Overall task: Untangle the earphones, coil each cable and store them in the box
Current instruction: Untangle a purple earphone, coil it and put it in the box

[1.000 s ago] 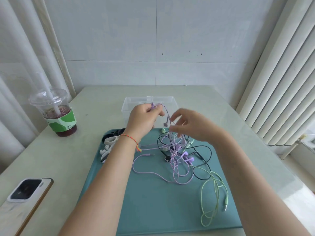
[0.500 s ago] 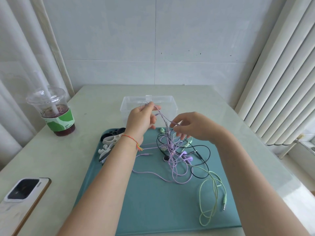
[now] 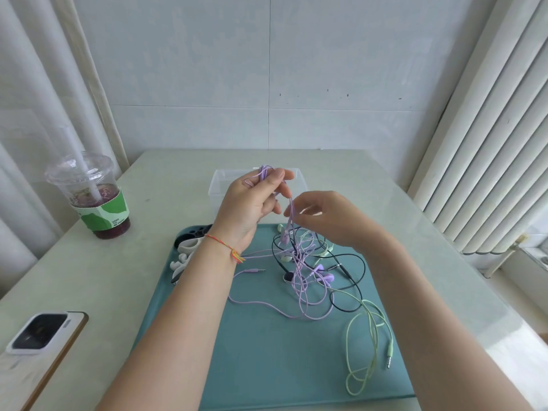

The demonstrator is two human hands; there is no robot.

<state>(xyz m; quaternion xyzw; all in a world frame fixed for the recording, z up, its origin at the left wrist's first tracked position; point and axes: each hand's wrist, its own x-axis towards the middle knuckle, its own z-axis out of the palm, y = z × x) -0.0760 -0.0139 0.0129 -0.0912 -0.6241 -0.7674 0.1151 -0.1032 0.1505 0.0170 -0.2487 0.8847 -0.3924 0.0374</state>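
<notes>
The left hand (image 3: 252, 203) is raised above the far edge of the teal mat (image 3: 267, 366), its fingers curled round a small bunch of purple earphone cable (image 3: 299, 280) gathered at the fingertips. From that bunch the purple strands drop almost straight down, so the held run has a near-vertical long axis, ending in the tangle (image 3: 308, 262) on the mat directly below and slightly toward the person. The right hand (image 3: 329, 218) sits just beside the hanging strands, lower than the left, with thumb and forefinger closing on the cable a short way under the left hand's hold; whether they actually pinch it cannot be told. The tangle also contains a black cable (image 3: 353, 280) looped through the purple one, and a green cable (image 3: 367, 345) that trails off toward the near right corner, largely apart from the knot. The clear box (image 3: 219, 185) stands on the surface just beyond the mat, behind the left hand, with nothing visible inside. Judgement: work is at the untangling stage. The right hand is the nearer one to the knot, so the lift probably stays with the left while the right strips downward. Risk: the black loops may tighten on the purple.
</notes>
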